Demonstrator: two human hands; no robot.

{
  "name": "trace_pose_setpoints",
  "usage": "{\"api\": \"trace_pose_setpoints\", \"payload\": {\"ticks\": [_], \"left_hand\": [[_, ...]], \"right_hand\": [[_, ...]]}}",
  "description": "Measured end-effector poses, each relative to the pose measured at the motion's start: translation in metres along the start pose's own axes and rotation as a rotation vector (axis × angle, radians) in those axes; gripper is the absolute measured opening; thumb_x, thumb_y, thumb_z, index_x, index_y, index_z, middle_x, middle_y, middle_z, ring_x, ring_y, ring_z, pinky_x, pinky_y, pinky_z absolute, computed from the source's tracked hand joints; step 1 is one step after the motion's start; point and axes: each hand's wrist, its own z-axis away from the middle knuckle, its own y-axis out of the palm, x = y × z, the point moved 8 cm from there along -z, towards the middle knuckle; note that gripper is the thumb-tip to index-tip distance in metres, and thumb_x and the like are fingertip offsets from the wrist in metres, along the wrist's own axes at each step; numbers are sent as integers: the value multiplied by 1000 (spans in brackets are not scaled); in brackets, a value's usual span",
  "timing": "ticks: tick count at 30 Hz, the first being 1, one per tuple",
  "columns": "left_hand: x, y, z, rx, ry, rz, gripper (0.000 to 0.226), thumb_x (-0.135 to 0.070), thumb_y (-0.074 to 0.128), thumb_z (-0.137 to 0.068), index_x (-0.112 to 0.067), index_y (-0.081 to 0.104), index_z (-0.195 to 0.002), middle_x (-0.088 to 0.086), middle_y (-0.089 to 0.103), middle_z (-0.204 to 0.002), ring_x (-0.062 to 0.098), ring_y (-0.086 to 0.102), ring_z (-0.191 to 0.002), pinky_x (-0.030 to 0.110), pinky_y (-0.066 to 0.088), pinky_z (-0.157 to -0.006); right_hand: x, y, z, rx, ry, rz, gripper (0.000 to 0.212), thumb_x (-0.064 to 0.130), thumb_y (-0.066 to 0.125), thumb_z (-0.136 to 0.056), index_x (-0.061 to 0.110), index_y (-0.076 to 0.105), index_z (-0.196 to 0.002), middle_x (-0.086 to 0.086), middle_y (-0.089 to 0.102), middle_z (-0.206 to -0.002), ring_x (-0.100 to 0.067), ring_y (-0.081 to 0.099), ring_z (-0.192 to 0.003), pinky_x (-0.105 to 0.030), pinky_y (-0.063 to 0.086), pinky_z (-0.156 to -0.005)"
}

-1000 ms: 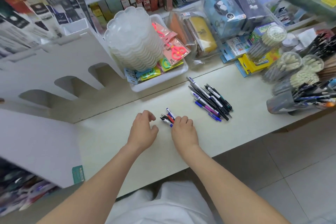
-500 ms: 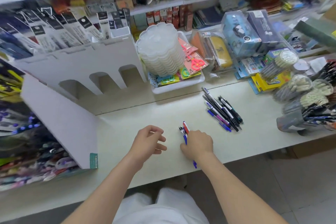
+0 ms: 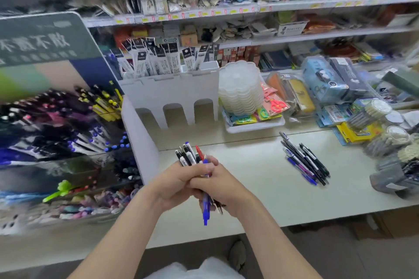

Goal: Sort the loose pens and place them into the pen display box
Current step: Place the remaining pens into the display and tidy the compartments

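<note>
Stacked white trays beside scissors (red, packaged).

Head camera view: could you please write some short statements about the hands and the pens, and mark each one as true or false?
1. The left hand and the right hand both grip one bundle of pens. True.
2. No pens are left lying loose. False: loose pens lie on the table, right of the hands.
3. A blue pen sticks out below the hands. True.
4. Scissors lie beside the loose pens. False: the red scissors sit in the white tray, further back.
5. The display box is right of the hands. False: the pen display box stands at their left.
</note>
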Motion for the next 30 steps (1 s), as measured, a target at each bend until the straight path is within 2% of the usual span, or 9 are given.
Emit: {"api": "trace_pose_setpoints", "payload": {"ticks": [5,9,12,14,16,18,22,25,30], "left_hand": [[-17,-55,58,-105,78,-85,56,-34,74,-99,17,57,-113,27,59,-89,39,60,-69,42,53,-60],[-22,-94,106,-167,163,-93,39,-40,63,-103,-5,75,-116,24,70,-93,36,63,-69,35,48,-52],[-26,-128,133,-280,234,30,36,-42,60,-104,-12,77,-96,17,78,-106,33,73,-87,34,48,-58],[-30,-146,148,-332,318,157,33,-35,60,-105,-8,67,-88,11,78,-100,30,75,-108,43,56,-75],[-31,-155,160,-359,376,256,29,-28,59,-108,-14,64,-84,6,72,-84,28,75,-100,46,54,-89],[-29,-158,170,-391,405,257,26,-27,60,-108,-16,63,-85,5,66,-78,26,68,-82,43,52,-78],[-24,-157,179,-432,411,201,26,-31,66,-104,-7,63,-95,11,64,-80,26,65,-75,40,56,-70],[-34,-159,182,-408,448,95,28,-29,64,-106,-5,61,-92,13,60,-78,26,62,-70,42,58,-71],[-43,-150,178,-266,394,-139,24,-32,65,-107,-13,61,-121,20,70,-96,31,64,-76,45,58,-72]], "right_hand": [[7,81,-5,108,110,-103,14,11,62,-85,10,62,-99,-6,48,-65,-19,40,-54,-34,26,-51],[14,136,-1,120,69,-139,3,14,67,-91,12,65,-93,-10,54,-76,-18,45,-56,-28,35,-51],[6,159,2,52,1,-147,27,27,73,-97,7,64,-113,-14,69,-95,-21,53,-61,-31,39,-55],[-3,179,3,-25,-8,-296,41,42,56,-108,7,65,-126,-19,72,-102,-25,54,-60,-30,40,-52],[-17,199,-1,-171,59,-542,60,54,40,-109,3,68,-122,-20,68,-88,-23,50,-54,-27,35,-48],[-22,214,-3,-351,82,-605,59,53,36,-109,5,68,-104,-13,62,-73,-17,44,-48,-25,28,-47],[-16,222,-2,-559,70,-383,54,51,32,-110,14,68,-94,-4,65,-72,-14,52,-54,-24,35,-47],[-7,203,7,-638,51,-105,47,61,38,-100,22,64,-100,-2,70,-96,-17,64,-82,-30,45,-67],[68,180,17,-617,-386,136,20,36,58,-107,33,67,-124,5,66,-111,-6,69,-87,-22,57,-71]]}}
